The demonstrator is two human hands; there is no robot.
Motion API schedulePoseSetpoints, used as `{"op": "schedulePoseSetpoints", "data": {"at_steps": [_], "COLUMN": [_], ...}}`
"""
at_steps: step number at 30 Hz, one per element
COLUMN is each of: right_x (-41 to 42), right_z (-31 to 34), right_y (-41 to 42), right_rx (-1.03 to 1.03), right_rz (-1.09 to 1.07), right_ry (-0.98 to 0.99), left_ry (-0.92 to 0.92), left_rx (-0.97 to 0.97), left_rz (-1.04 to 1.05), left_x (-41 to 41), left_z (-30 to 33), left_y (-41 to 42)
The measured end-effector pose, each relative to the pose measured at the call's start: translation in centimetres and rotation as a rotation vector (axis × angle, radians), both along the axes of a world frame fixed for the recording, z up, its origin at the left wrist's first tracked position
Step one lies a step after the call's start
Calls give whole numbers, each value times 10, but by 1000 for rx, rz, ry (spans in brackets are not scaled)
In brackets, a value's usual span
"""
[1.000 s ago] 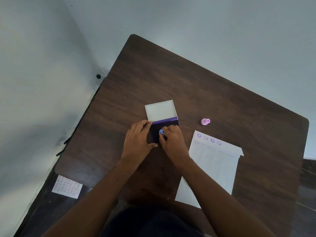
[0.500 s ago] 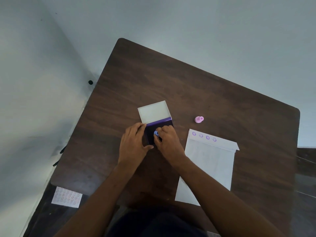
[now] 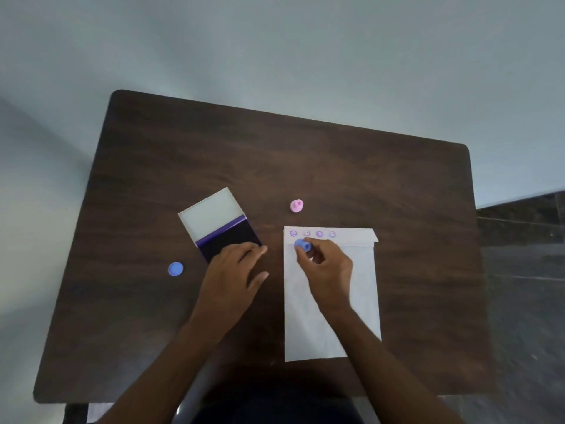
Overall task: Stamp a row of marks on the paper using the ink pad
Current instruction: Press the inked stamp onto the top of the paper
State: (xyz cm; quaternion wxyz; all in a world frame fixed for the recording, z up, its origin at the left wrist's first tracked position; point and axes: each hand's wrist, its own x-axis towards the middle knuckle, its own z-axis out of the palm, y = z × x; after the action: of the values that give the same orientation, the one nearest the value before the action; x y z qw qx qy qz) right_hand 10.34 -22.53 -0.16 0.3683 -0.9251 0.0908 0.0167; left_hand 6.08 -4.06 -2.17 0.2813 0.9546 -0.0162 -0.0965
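2 hands share the work, and each sits where its job needs it. Taking the paper (image 3: 331, 301) as landmark, the right hand (image 3: 328, 269) lies over its upper left part, fingers pinching the blue stamp (image 3: 303, 245) by its body so the inked face can point down at the sheet. The stamp is just below the first of 4 purple marks (image 3: 312, 233) printed along the paper's folded top edge; whether its face already touches the sheet I cannot tell, the view being soft there. That spot suggests a new row is starting under the old one, at the left end.

The left hand (image 3: 235, 270) is left of the paper, fingers straight and flat on the near edge of the ink pad (image 3: 230, 237), grasping nothing, probably to keep the pad from sliding for the next inking. The pad's lid (image 3: 209, 211) is folded back away from the person, leaving the dark ink open.

Further left of the paper lies a blue cap (image 3: 175, 268), likely the stamp's cover, set out of the way. Just beyond the paper's top left corner stands a pink stamp (image 3: 296, 205), unused, on the table (image 3: 305, 163).
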Motion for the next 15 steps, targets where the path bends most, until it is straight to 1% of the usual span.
{"op": "schedulePoseSetpoints", "data": {"at_steps": [2, 3, 7, 11, 15], "right_x": [7, 11, 25, 36, 38], "right_z": [1, -1, -8, -19, -31], "right_y": [-22, -33, -66, -82, -87], "right_rx": [35, 48, 85, 86, 89], "right_rz": [-116, -162, -238, -255, -242], "right_ry": [28, 38, 13, -2, 10], "left_ry": [17, -3, -85, -77, -64], "left_rx": [-35, -30, 44, 134, 138], "left_rz": [-122, -178, -345, -402, -431], "left_x": [15, 24, 55, 70, 72], "left_z": [0, 0, -7, -19, -24], "left_y": [-28, -42, -85, -102, -107]}}
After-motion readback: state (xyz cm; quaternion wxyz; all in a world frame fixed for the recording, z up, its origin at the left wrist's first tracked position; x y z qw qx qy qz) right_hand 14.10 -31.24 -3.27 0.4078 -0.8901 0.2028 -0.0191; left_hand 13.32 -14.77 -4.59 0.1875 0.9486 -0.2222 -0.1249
